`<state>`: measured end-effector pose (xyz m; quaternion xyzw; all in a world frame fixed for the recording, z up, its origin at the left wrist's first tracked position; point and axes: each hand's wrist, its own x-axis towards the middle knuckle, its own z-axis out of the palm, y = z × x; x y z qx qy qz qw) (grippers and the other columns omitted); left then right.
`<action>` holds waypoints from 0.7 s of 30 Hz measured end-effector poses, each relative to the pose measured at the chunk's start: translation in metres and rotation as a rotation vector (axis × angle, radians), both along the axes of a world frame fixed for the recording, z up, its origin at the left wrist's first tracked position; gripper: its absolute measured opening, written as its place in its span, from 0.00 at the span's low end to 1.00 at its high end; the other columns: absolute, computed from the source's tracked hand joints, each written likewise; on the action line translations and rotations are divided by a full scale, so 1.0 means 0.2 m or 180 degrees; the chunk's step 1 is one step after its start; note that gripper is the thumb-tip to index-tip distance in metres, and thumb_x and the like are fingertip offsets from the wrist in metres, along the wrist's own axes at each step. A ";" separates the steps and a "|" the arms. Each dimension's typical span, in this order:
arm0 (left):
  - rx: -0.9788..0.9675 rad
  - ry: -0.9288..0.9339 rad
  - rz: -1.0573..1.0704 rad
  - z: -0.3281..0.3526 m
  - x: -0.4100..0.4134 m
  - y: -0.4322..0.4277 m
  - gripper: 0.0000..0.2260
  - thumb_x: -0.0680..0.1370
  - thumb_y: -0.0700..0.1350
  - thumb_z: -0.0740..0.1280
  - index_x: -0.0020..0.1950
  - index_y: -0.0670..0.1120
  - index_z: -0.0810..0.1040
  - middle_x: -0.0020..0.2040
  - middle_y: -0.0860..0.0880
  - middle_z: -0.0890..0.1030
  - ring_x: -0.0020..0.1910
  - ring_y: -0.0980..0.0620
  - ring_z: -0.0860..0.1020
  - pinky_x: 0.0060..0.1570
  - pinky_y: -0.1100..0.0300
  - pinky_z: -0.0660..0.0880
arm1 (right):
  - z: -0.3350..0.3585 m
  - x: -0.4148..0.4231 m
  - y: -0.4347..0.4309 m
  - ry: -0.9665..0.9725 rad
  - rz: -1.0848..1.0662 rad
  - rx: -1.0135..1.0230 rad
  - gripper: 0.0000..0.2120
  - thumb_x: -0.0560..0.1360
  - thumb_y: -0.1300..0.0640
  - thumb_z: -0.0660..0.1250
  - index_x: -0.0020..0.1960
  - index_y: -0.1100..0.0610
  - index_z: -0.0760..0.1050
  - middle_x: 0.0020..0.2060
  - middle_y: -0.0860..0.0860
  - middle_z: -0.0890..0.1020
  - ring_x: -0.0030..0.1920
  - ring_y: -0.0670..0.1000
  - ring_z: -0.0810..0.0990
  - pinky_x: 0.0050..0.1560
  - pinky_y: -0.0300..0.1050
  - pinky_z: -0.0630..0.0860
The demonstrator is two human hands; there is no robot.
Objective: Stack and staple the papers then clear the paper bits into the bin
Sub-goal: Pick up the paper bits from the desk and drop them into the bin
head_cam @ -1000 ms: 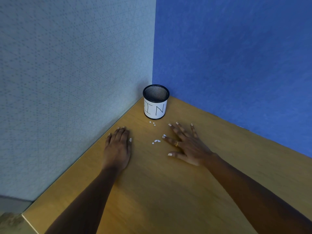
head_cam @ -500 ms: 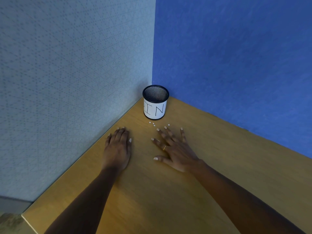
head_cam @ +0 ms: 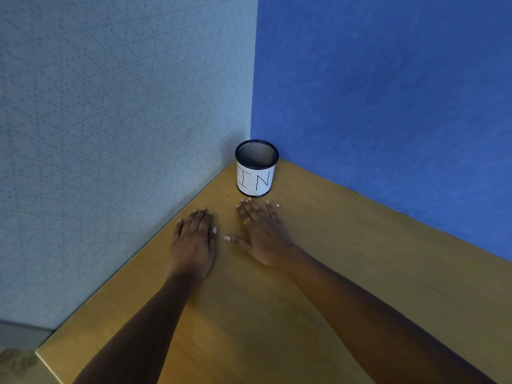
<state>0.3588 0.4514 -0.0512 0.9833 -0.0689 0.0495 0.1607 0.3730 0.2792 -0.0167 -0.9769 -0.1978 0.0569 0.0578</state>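
Scene: A person's two bare hands lie palm-down on a wooden desk (head_cam: 360, 273), before a black mesh bin (head_cam: 256, 167) with a hand-lettered label, standing in the desk's far corner.
Left hand: The left hand (head_cam: 194, 239) rests front-left of the bin, fingers straight and pressed together, holding nothing.
Right hand: The right hand (head_cam: 261, 231) rests directly in front of the bin, fingers spread and thumb angled out, fingertips just short of the bin's base.
Paper bit: One white paper bit (head_cam: 278, 205) sits on the desk front-right of the bin, just beside the right little finger (head_cam: 271, 210) but apart from it. Whether more lie under the palm cannot be told.
Key relation: The bit lies outside the right hand's fingers, on the side away from the left hand. It is too small and round to show a long axis. The right hand is clearly nearer.
Stage: Apparently the clearing step. No papers or stapler in view.
Next move: Likely a short reach by the right fingers, then a lift over the bin's rim.
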 end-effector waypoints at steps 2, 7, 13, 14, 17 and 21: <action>0.0006 0.0003 -0.0019 0.00 0.00 0.00 0.30 0.76 0.56 0.40 0.70 0.42 0.66 0.70 0.43 0.68 0.72 0.45 0.63 0.71 0.48 0.56 | 0.00 0.04 0.03 -0.0031 0.0005 -0.0012 0.36 0.77 0.35 0.47 0.76 0.58 0.48 0.77 0.53 0.50 0.77 0.50 0.45 0.75 0.52 0.39; -0.0010 -0.0001 0.0003 0.00 0.00 0.00 0.31 0.76 0.57 0.39 0.70 0.42 0.66 0.71 0.43 0.67 0.72 0.46 0.62 0.71 0.49 0.54 | -0.01 0.08 0.03 0.0110 -0.0132 -0.0179 0.38 0.76 0.34 0.46 0.76 0.59 0.48 0.77 0.53 0.51 0.77 0.51 0.45 0.75 0.51 0.40; 0.0000 -0.0011 0.0002 0.00 0.00 -0.01 0.32 0.75 0.57 0.39 0.71 0.43 0.64 0.72 0.44 0.66 0.73 0.47 0.60 0.72 0.49 0.53 | -0.03 0.01 -0.07 0.0244 -0.0327 -0.0293 0.40 0.75 0.33 0.45 0.76 0.59 0.44 0.77 0.53 0.48 0.77 0.51 0.43 0.76 0.51 0.40; 0.0000 -0.0005 0.0001 0.00 0.00 -0.01 0.31 0.76 0.57 0.39 0.71 0.43 0.64 0.72 0.44 0.66 0.73 0.47 0.60 0.72 0.50 0.53 | -0.03 0.00 -0.09 0.0249 -0.0358 -0.0327 0.40 0.75 0.33 0.44 0.76 0.59 0.43 0.77 0.53 0.48 0.77 0.51 0.43 0.76 0.51 0.40; -0.0030 0.0047 0.0028 0.01 0.00 -0.01 0.24 0.80 0.53 0.45 0.72 0.44 0.62 0.73 0.45 0.64 0.74 0.48 0.58 0.73 0.50 0.51 | -0.02 -0.04 -0.14 0.0322 -0.0534 -0.0386 0.46 0.70 0.29 0.39 0.76 0.59 0.43 0.77 0.54 0.48 0.77 0.51 0.43 0.75 0.50 0.39; -0.0055 0.0034 0.0017 0.02 0.00 -0.01 0.22 0.81 0.51 0.49 0.72 0.44 0.63 0.73 0.45 0.64 0.74 0.48 0.58 0.73 0.50 0.51 | 0.02 -0.05 -0.19 0.0240 -0.0684 -0.0228 0.38 0.76 0.35 0.44 0.75 0.61 0.49 0.76 0.54 0.53 0.77 0.50 0.47 0.75 0.49 0.42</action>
